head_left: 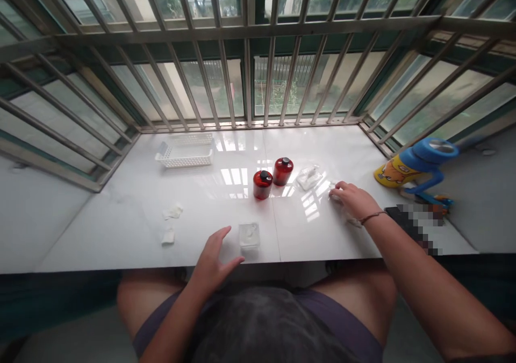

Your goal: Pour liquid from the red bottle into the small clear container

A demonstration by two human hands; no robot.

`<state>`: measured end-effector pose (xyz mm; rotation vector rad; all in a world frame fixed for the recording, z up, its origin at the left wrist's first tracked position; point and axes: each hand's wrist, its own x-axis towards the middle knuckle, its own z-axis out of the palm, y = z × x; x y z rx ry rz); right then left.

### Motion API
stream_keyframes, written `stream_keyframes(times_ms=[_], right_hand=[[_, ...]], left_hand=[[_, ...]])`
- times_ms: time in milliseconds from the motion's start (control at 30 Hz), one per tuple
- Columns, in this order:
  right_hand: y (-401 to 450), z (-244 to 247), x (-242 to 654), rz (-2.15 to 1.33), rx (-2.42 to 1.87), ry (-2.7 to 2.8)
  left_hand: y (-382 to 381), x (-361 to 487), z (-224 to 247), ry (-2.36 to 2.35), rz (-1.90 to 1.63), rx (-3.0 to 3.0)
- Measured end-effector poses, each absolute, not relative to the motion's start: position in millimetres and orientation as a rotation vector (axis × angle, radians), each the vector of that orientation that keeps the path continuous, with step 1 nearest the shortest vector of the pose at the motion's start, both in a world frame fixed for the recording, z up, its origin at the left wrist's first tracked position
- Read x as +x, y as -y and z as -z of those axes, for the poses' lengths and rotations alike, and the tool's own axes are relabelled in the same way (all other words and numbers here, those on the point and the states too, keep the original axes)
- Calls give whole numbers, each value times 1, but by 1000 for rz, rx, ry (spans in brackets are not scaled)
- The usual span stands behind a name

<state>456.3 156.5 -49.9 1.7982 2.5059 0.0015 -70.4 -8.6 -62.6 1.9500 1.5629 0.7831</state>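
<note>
A small clear box rests near the front edge of the white surface. Just left of it is my left hand, its thumb and fingers apart and nothing between them. Farther right, my right hand reaches over the surface with its fingertips pinched down on something clear, too small to name. Some clear plastic lies beneath that wrist. Two red jars with black tops stand side by side near the middle. A crumpled clear plastic bag lies between the jars and my right hand.
A white perforated basket sits at the back left. White crumpled scraps lie at the left. On the right are a blue and yellow bottle and a dark flat object, partly blurred. Metal bars border the back.
</note>
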Motion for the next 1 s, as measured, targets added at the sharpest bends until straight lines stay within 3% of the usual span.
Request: stream_keyframes(times_ms=[167, 300, 367, 467, 533, 600, 767, 1000], right_hand=[[-152, 41, 456, -124, 1817, -2543], [-128, 15, 431, -237, 2136, -2749], [-107, 0, 402, -10, 2331, -2944], [-71, -15, 347, 644, 2487, -3068], [-49, -16, 310, 1140, 2415, -3092], [-33, -13, 281, 1418, 2270, -3095], [-21, -3, 241, 1544, 2124, -3119], [-36, 18, 224, 1364, 2010, -3197]], left_hand=[[-21, -48, 62, -1477, -762, 1967], [-37, -33, 60, -1433, -697, 1919], [-38, -25, 60, -1426, -701, 1895], [-35, -12, 61, -1412, -705, 1875], [-34, -4, 62, -1402, -706, 1872], [-33, 2, 63, -1395, -708, 1877], [-35, 5, 63, -1393, -701, 1895], [-34, 5, 68, -1380, -704, 1897]])
